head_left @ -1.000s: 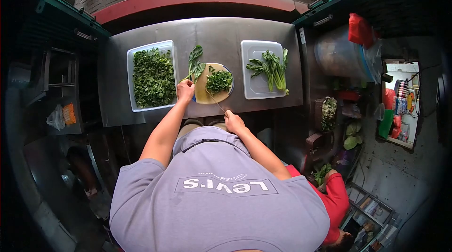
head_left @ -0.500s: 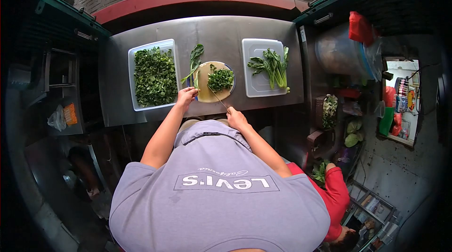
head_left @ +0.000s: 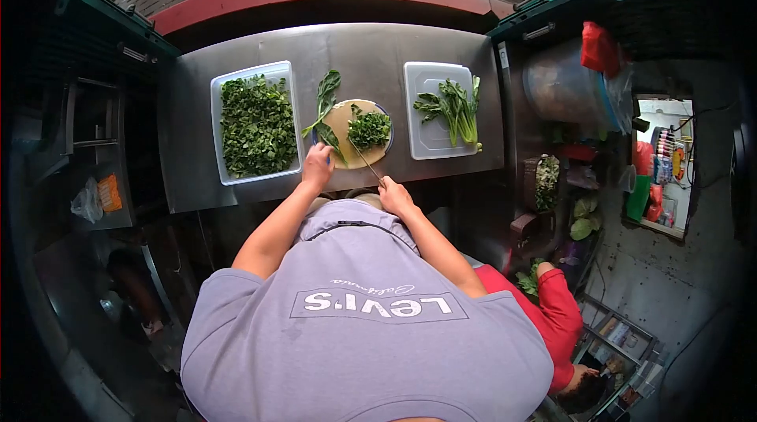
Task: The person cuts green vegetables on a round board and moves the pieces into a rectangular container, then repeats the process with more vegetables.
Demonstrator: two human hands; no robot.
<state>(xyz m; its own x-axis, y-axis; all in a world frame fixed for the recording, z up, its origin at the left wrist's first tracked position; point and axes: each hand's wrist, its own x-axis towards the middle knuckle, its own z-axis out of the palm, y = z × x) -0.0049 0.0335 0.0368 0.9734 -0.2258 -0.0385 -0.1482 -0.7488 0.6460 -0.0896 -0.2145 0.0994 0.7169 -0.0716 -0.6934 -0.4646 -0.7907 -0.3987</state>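
Note:
My right hand (head_left: 395, 196) is closed around the handle of a knife (head_left: 365, 159), whose blade slants over the round cutting board (head_left: 339, 120). On the board's right part lies a heap of chopped greens (head_left: 369, 130). At its lower left edge, my left hand (head_left: 318, 165) has its fingers closed at a leafy green (head_left: 328, 138); they partly cover it. A longer leafy stalk (head_left: 327, 95) rests just beyond, with its stem reaching the board's left edge.
Left of the board stands a white tub (head_left: 296, 118) full of cut greens. To the right, uncut leafy stalks (head_left: 453, 111) lie on a pale plastic lid (head_left: 423, 141). All are on a metal table (head_left: 367, 44). A person in a red sleeve (head_left: 558, 304) is behind at right, beside greens.
My left hand has shifted slightly down and turned, and a broad leaf now shows over the board's left side beside it. The right hand and knife have barely moved.

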